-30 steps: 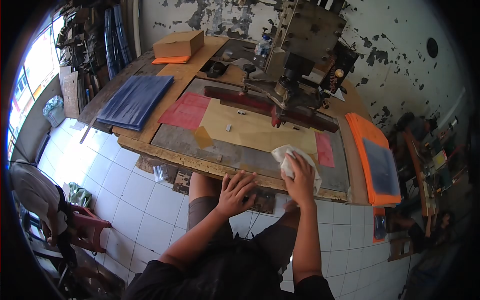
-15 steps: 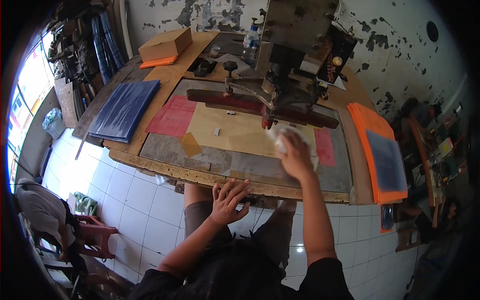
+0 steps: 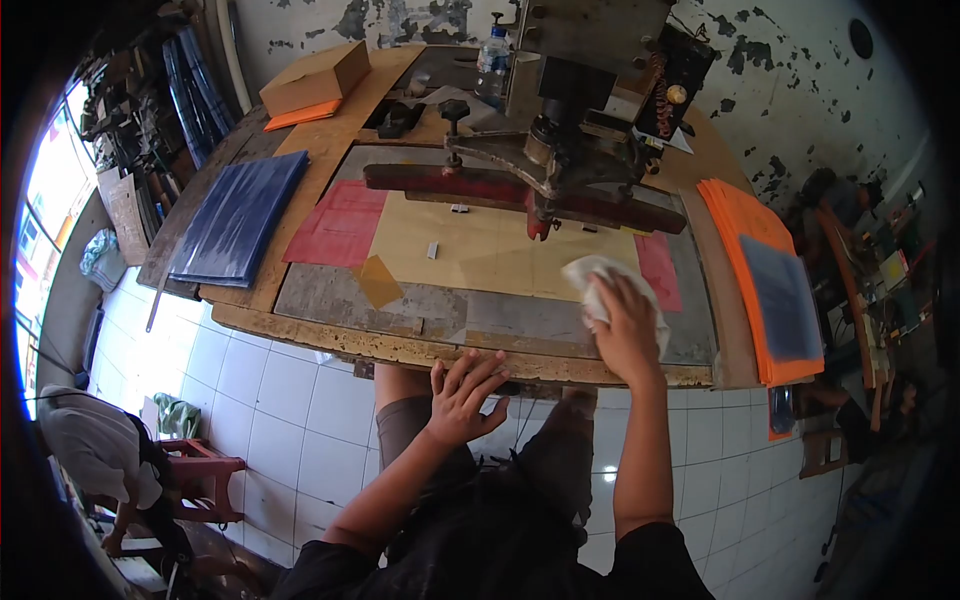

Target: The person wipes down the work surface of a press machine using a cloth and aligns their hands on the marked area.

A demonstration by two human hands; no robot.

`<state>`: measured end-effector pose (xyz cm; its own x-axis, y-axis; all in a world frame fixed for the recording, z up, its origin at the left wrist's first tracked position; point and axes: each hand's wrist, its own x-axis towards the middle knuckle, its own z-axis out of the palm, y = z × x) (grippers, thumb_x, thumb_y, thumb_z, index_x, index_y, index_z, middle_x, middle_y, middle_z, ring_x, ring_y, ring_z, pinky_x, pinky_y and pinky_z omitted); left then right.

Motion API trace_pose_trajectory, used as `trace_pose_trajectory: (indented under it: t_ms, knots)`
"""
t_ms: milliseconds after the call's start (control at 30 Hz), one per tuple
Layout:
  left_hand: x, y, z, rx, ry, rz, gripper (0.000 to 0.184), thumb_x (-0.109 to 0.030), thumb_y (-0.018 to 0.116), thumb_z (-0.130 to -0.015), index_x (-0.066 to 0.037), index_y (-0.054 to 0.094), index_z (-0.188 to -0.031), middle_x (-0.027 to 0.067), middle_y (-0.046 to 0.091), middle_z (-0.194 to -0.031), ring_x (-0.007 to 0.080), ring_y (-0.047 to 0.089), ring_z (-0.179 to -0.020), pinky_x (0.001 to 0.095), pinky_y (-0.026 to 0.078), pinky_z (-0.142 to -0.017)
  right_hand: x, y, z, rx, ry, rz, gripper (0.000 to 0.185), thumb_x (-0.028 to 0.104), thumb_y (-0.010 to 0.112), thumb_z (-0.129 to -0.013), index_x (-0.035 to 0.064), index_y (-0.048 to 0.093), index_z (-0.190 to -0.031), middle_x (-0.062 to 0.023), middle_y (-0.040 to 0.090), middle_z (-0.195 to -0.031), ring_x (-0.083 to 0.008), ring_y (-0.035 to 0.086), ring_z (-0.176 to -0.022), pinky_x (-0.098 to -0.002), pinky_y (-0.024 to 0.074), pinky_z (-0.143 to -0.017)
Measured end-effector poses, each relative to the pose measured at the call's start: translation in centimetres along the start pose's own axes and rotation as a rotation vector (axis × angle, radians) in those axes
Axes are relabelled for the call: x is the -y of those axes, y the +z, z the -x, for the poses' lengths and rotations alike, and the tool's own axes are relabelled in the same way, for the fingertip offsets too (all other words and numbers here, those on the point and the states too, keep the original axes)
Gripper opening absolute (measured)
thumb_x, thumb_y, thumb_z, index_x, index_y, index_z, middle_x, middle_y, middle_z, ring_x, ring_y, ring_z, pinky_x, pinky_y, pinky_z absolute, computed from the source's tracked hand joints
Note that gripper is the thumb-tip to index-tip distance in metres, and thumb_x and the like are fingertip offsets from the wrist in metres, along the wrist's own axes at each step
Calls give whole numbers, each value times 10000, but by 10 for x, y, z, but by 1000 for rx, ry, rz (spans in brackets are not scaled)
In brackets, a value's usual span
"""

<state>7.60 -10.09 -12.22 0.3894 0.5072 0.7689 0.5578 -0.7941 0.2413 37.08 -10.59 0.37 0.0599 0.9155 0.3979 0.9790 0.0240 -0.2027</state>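
Note:
My right hand [image 3: 622,325] presses a crumpled white cloth [image 3: 590,268] onto the machine bed, its fingers closed over it. Under and beside the cloth are the grey metal plate [image 3: 520,312] and a yellow sheet [image 3: 490,258] with pink-red pieces [image 3: 335,222] at either end. My left hand [image 3: 466,398] rests with fingers spread on the wooden front edge [image 3: 400,348] of the table and holds nothing. Above the sheet hangs the press's dark red bar [image 3: 450,188]. A small metal block [image 3: 432,251] lies on the yellow sheet.
Blue plastic sheets [image 3: 240,218] are stacked at left, orange sheets with clear blue plastic [image 3: 770,300] at right. A cardboard box [image 3: 315,78] and water bottle [image 3: 492,65] stand behind. Another person [image 3: 95,440] is at lower left near a red stool [image 3: 205,480]; others are far right.
My right hand has moved the cloth rightward and toward me, off the middle of the yellow sheet. My left hand stays at the table edge. The view has shifted slightly.

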Motion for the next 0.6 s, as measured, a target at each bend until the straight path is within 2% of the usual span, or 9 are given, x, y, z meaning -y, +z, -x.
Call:
trace_pose_trajectory:
  t_ms: [33,67,100,167,267,367,467,600]
  knots:
    - [-1,0,1,2,-1,-3,493,-359,824,-906,-236,740,-1376,-42,673,-1602,244,512,-1563,570,75,-1391,-5,2,8,-47,93,67,789,32,792,-873,170,569,-1617,-151,544,-1658,-398,510,-1533,-596,403,-1237]
    - [0,0,1,2,-2,-6,495,-360,825,-907,-235,739,-1379,-42,674,-1601,244,513,-1561,570,75,-1391,6,-1,18,-32,93,81,795,17,771,-885,174,550,-1633,-159,516,-1688,-391,479,-1567,-632,380,-1253]
    - [0,1,1,3,-4,-8,498,-361,825,-907,-235,738,-1381,-43,674,-1600,245,514,-1559,570,75,-1391,23,-11,27,47,7,21,818,16,774,-876,190,550,-1644,-147,483,-1726,-393,450,-1591,-655,356,-1273]
    - [-2,0,1,7,-21,-1,498,-360,826,-908,-236,736,-1381,-44,676,-1598,245,513,-1558,568,74,-1390,57,-31,49,164,-224,-127,816,-3,777,-859,202,586,-1625,-120,505,-1718,-389,458,-1590,-655,354,-1280]
    - [-4,-1,-1,9,-24,-4,496,-360,829,-908,-236,735,-1379,-45,680,-1591,251,506,-1560,568,70,-1390,42,-45,70,168,-224,-185,800,-11,781,-844,208,626,-1598,-103,537,-1694,-383,481,-1570,-636,364,-1283]
    - [-3,-1,0,16,-18,-20,488,-359,833,-908,-236,735,-1370,-49,686,-1583,260,496,-1566,571,67,-1388,-30,-43,82,-8,138,-50,772,38,807,-840,175,638,-1581,-114,549,-1682,-388,497,-1547,-597,340,-1304]
    - [-2,4,2,0,-1,-17,512,-314,854,-864,-231,731,-1355,-44,697,-1563,281,468,-1575,579,65,-1383,-41,-34,89,-131,293,150,727,74,791,-867,167,641,-1573,-119,537,-1695,-384,484,-1566,-609,321,-1308]
    - [1,6,3,-10,8,-19,537,-283,867,-835,-236,727,-1351,-41,704,-1549,287,447,-1584,581,56,-1382,28,-34,103,10,12,-11,698,102,759,-897,201,645,-1579,-116,521,-1713,-379,469,-1591,-632,311,-1301]
